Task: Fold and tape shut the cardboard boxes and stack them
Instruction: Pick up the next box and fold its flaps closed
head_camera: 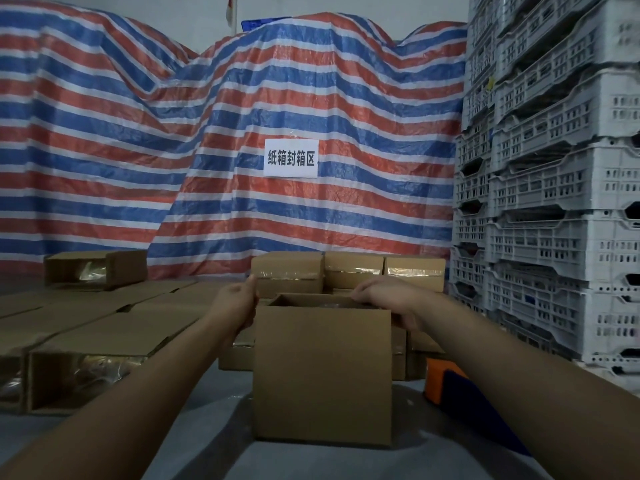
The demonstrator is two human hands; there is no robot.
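An open-topped brown cardboard box [322, 372] stands upright on the grey floor straight ahead of me. My left hand [239, 303] is at its top left corner, fingers curled beside the edge; whether it grips the cardboard is hidden. My right hand [384, 296] lies over the top right rim, fingers curled over the edge into the opening. Behind the box stands a row of taped-shut boxes [349, 273]. An orange and blue tape dispenser [441, 382] lies on the floor to the right of the box, partly behind my right forearm.
Several unsealed boxes [90, 362] lie on their sides at the left, ends open. A tall stack of grey plastic crates [554, 202] fills the right side. A striped red, white and blue tarp [207, 150] with a white paper sign [291, 158] closes off the back.
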